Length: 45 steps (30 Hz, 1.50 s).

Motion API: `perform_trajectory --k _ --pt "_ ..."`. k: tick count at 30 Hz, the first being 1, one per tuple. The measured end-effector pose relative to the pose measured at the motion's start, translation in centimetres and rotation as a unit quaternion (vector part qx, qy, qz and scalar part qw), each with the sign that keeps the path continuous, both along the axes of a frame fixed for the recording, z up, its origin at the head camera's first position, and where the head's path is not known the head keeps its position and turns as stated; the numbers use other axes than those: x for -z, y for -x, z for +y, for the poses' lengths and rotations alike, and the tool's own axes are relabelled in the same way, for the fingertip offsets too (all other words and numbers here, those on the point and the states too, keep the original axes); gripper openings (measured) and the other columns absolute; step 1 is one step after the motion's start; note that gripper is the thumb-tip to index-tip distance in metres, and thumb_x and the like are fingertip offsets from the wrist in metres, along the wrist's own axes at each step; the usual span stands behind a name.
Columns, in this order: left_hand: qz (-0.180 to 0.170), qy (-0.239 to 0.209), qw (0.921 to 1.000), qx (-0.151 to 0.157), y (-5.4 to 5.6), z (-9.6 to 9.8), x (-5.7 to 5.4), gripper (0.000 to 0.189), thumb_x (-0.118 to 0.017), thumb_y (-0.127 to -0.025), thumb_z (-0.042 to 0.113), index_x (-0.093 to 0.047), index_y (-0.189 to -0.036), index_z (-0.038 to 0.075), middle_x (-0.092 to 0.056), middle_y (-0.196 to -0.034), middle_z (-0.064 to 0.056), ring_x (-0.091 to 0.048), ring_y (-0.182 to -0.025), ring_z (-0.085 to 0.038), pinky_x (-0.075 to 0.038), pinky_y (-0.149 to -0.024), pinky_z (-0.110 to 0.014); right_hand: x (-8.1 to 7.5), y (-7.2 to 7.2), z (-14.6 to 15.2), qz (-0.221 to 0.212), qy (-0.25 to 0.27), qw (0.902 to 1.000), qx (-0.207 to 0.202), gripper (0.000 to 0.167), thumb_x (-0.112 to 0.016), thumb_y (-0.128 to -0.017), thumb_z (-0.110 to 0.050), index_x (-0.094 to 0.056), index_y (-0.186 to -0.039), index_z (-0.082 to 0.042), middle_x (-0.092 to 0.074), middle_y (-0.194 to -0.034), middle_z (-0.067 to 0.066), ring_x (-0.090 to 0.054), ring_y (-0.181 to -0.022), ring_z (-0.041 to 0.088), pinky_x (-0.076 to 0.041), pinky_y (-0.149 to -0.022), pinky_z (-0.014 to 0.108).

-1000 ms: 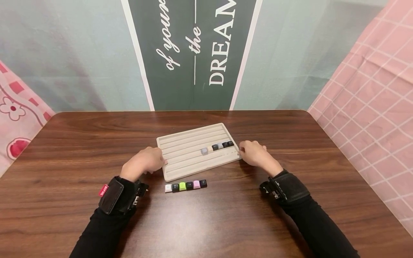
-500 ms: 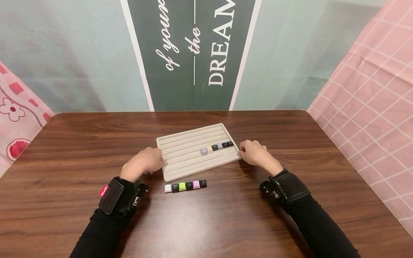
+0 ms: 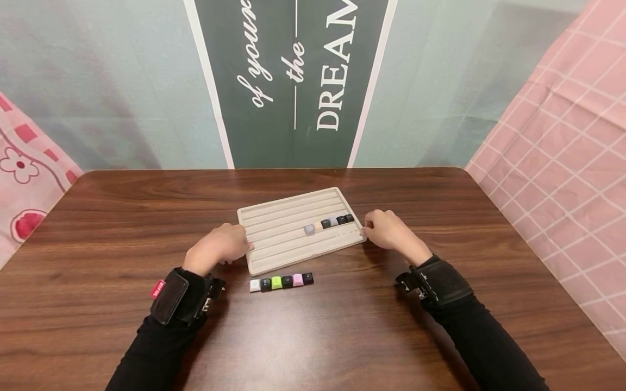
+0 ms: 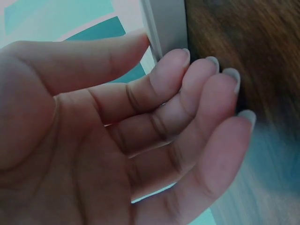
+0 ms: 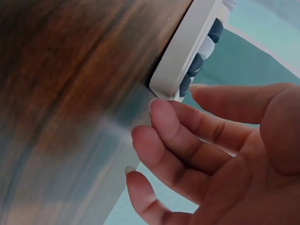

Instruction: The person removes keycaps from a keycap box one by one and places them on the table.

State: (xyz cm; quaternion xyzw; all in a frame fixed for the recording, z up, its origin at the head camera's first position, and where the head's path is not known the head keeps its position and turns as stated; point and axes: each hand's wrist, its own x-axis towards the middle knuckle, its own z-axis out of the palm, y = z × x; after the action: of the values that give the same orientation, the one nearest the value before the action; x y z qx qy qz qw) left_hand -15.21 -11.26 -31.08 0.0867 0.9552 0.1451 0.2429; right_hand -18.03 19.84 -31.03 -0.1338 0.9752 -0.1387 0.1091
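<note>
A cream-coloured tray (image 3: 288,233) with long parallel ridges lies tilted on the table, its right end farther back. My left hand (image 3: 221,243) pinches the tray's left edge between thumb and index finger; the other fingers bend loosely below the rim in the left wrist view. At the front right corner my right hand (image 3: 388,231) holds the edge with thumb and fingertips, the grip partly hidden. Inside the tray, a short row of grey, cream and black keycaps (image 3: 326,223) runs toward the right end.
In front of the tray, a second row of keycaps (image 3: 281,282) in white, black, green and pink sits on the brown wooden table (image 3: 313,336). Printed cloth hangs behind the table (image 3: 415,81), with pink cloth (image 3: 562,136) at the right.
My right hand has shifted very slightly, its knuckles a little higher. The left hand, the tray and the keycaps stay where they were.
</note>
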Motion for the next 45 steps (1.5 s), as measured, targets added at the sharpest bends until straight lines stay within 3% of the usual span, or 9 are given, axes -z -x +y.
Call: perform_trajectory --k 21,29,45 --pt "0.006 -0.001 1.0000 -0.007 0.2 -0.1 0.0 0.026 -0.051 -0.094 0.020 -0.058 -0.077 0.001 -0.054 -0.060 -0.009 -0.055 -0.051 -0.020 -0.042 -0.049 -0.028 -1.6 0.8 -1.4 0.030 0.001 0.9993 -0.022 0.019 -0.052 -0.087 -0.009 -0.055 -0.069 -0.008 -0.051 -0.064 0.005 -0.045 -0.059 0.020 -0.035 -0.054 0.029" --pt "0.006 0.005 1.0000 0.001 0.2 0.0 -0.1 0.024 -0.051 -0.094 0.019 -0.059 -0.083 0.000 -0.054 -0.064 -0.009 -0.055 -0.053 -0.018 -0.039 -0.056 -0.028 -1.7 0.8 -2.2 0.052 0.013 0.9979 -0.037 0.016 -0.056 -0.085 -0.008 -0.056 -0.069 -0.007 -0.052 -0.066 0.004 -0.046 -0.060 0.019 -0.035 -0.055 0.028" --pt "0.008 0.008 0.9999 0.005 0.2 0.2 0.0 0.024 -0.051 -0.094 0.019 -0.059 -0.081 0.001 -0.054 -0.062 -0.008 -0.055 -0.052 -0.017 -0.038 -0.055 -0.027 -1.3 0.8 -3.9 0.065 0.034 0.9937 -0.085 0.014 -0.059 -0.083 -0.007 -0.055 -0.069 -0.008 -0.052 -0.066 0.003 -0.046 -0.061 0.018 -0.034 -0.055 0.027"
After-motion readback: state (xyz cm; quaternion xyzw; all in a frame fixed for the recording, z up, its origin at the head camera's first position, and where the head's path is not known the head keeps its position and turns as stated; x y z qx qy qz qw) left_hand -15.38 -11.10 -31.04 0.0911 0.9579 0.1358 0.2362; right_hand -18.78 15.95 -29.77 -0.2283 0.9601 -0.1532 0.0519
